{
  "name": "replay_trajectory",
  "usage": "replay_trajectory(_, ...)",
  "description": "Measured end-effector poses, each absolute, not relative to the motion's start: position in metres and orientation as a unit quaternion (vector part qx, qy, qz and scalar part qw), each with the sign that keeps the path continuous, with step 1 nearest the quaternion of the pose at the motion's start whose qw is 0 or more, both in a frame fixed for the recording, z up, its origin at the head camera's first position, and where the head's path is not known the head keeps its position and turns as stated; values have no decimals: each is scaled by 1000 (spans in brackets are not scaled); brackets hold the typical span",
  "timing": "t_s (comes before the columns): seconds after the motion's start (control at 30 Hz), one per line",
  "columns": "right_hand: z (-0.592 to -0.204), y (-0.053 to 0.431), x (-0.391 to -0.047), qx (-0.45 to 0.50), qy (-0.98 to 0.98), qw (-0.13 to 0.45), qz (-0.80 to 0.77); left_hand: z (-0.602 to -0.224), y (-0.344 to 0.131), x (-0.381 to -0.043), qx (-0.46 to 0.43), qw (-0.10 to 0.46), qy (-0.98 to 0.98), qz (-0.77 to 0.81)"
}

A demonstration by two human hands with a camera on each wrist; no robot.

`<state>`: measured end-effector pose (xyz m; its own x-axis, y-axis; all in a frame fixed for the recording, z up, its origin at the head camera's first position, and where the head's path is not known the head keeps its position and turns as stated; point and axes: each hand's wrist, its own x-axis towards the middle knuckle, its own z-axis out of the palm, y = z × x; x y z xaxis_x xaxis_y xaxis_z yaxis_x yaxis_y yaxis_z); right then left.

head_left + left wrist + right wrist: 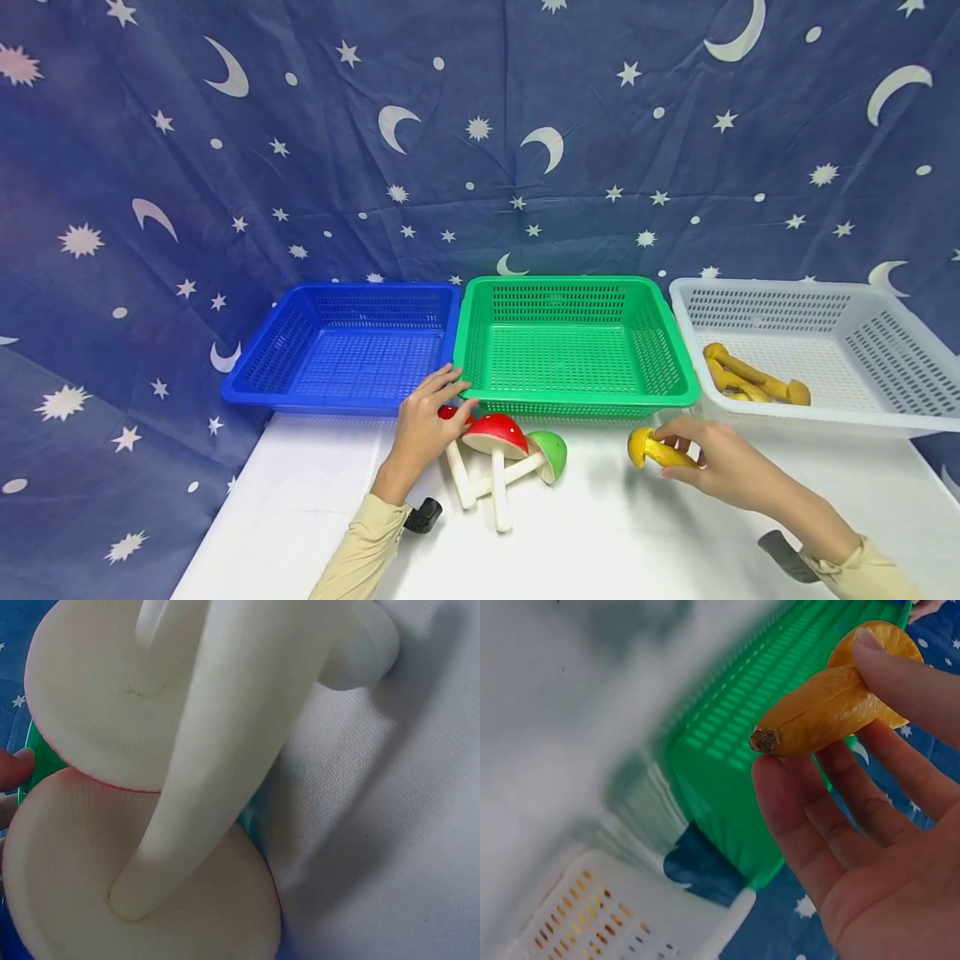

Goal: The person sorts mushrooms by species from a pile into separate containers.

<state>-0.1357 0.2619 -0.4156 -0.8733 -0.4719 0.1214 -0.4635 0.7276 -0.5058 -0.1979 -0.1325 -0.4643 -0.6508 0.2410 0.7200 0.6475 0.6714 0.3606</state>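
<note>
My right hand pinches a yellow toy mushroom above the white table, cap to the left. In the right wrist view the thumb lies on this mushroom and its stem end faces the camera. My left hand reaches over a red-capped mushroom whose cap it partly hides; its fingers look extended, and contact is unclear. Beside it lie a second red-capped mushroom and a green-capped mushroom, stems crossing. The left wrist view shows pale cap undersides close up, with fingertips at the left edge.
A blue basket, a green basket and a white basket stand in a row along the back. Several yellow-brown mushrooms lie in the white one. Behind hangs a blue curtain with moons and stars.
</note>
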Motion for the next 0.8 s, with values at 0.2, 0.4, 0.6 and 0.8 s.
replay_trajectory(0.2,-406,271,-135,-248,933,-19,-261,-464,-132,-198,-258,319,-856,-315)
replay_trajectory(0.4,-395,280,-136,-262,929,-65,-252,-464,-132,-199,-258,325,-854,-314)
replay_trajectory(0.6,-384,293,-139,-261,929,-103,-240,-464,-132,-198,-256,324,-855,-314)
replay_trajectory(0.8,-373,306,-142,-243,936,-122,-223,-464,-132,-198,-258,324,-855,-313)
